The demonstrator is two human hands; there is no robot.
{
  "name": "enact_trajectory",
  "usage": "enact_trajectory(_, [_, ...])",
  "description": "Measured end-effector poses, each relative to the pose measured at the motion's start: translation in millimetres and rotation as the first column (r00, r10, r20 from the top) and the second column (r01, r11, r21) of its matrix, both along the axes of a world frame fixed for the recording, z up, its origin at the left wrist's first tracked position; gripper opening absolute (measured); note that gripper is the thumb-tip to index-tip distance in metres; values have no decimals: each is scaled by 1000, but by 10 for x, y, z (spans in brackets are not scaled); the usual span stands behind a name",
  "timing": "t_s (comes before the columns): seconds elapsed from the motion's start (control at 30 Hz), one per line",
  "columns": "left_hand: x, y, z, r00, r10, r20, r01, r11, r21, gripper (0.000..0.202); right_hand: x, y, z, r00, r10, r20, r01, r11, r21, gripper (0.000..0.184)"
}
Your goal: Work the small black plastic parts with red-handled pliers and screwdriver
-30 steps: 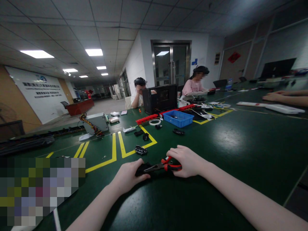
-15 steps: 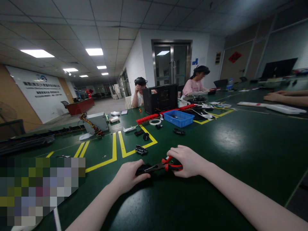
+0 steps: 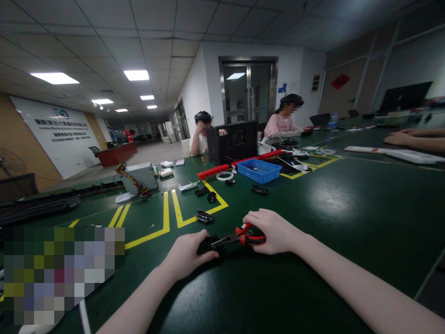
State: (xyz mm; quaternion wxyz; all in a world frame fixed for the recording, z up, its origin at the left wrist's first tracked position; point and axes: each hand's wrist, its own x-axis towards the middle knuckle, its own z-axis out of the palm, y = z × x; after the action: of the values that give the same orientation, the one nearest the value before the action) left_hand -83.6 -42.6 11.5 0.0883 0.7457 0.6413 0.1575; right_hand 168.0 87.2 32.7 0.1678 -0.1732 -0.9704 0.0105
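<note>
My right hand (image 3: 273, 230) is closed round the red-and-black handles of a pair of needle-nose pliers (image 3: 239, 238). The pliers' jaws point left into a small black part (image 3: 208, 244). My left hand (image 3: 187, 255) is wrapped round that black part and holds it down on the green table (image 3: 330, 222). Both hands rest near the table's front, close together.
Small black parts (image 3: 204, 216) lie just beyond my hands by yellow floor-style lines (image 3: 167, 218). Farther back stand a blue tray (image 3: 260, 170), a black computer case (image 3: 232, 141) and a power supply (image 3: 137, 178). Two people sit at the far side; another person's hands (image 3: 399, 138) rest at right.
Nothing but a slight shift of the view; both hands keep their grip in the same place.
</note>
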Motion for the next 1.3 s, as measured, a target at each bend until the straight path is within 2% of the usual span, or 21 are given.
enact_trajectory(0.37, [14,-13,56,1000,-20,4,20,1000,-9,28,-10,-7,8,1000,8,25,-9,999,53,38])
enact_trajectory(0.97, [5,21,0,999,34,7,-34,999,-14,28,-22,-14,29,997,-29,78,26,999,35,36])
enact_trajectory(1.3, [60,-13,95,999,9,-41,-10,999,-35,27,-12,5,14,999,6,43,-8,999,53,37])
